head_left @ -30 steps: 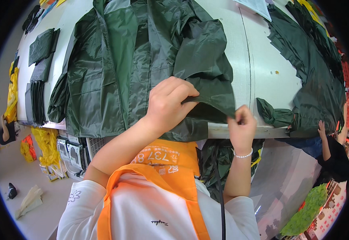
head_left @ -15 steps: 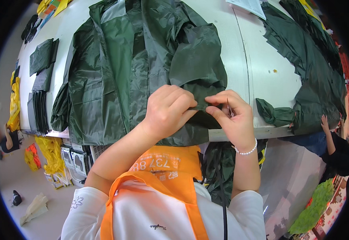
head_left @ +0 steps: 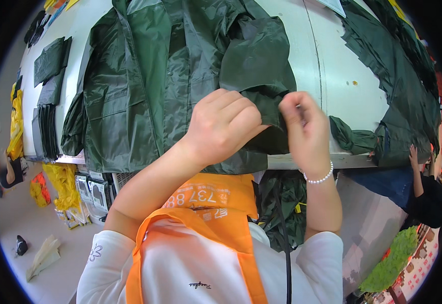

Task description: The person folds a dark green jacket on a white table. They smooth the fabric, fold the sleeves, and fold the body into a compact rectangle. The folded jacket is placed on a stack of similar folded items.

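A dark green rain jacket [head_left: 114, 109], shiny and unfastened at the front, lies spread on the white table before me. My left hand [head_left: 226, 124] is closed on the fabric at the lower end of its right-hand sleeve [head_left: 256, 61], the thumb stretched along the cloth. My right hand [head_left: 307, 124], with a bead bracelet on its wrist, is bent beside the sleeve's edge, thumb and forefinger close together. Something small and dark shows within its curled fingers, too blurred to name. Whether these fingertips also touch the cloth is hard to see.
Folded dark green garments [head_left: 49, 106] are stacked at the table's left. More dark green garments [head_left: 408, 96] cover its right side, where another person [head_left: 423, 192] stands. Yellow garments [head_left: 61, 185] hang below the left edge. A white sheet [head_left: 332, 6] lies at the far right.
Both hands have moved a little away from me and rightward, carrying the sleeve end along. The right hand has parted from the left, and its fingers have turned upward.
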The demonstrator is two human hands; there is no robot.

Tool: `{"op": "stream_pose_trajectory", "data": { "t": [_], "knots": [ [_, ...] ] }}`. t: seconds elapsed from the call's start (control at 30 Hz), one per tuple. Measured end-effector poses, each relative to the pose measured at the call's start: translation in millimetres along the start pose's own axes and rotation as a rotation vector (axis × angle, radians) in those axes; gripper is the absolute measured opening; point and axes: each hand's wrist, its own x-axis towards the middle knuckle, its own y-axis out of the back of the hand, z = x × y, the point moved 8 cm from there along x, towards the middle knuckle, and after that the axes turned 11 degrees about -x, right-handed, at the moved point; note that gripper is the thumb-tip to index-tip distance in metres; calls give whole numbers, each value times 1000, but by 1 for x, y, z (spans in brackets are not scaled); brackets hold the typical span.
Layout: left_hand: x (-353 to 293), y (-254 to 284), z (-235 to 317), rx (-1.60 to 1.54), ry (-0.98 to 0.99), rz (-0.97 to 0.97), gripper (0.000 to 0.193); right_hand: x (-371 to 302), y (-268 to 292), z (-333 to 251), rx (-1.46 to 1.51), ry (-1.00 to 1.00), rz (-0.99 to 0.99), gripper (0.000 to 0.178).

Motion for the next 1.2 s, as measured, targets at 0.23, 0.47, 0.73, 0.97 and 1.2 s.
{"op": "stream_pose_trajectory", "data": {
  "t": [0.23,0.47,0.73,0.97,1.2],
  "knots": [
    [-4,-2,-4,15,6,6,32,-12,-3,13,235,-141,-178,8],
    [-3,-11,0,-11,-12,-55,31,-8,12,10,-53,23,4,7],
    [-4,-11,-1,1,-29,-79,31,-6,-4,16,49,34,-255,14],
    [-11,-15,-6,-39,59,-90,33,-13,-22,26,164,-122,-355,9],
    [-21,-10,-11,-88,82,-35,38,-19,-13,37,555,-264,-456,17]
  ]
}}
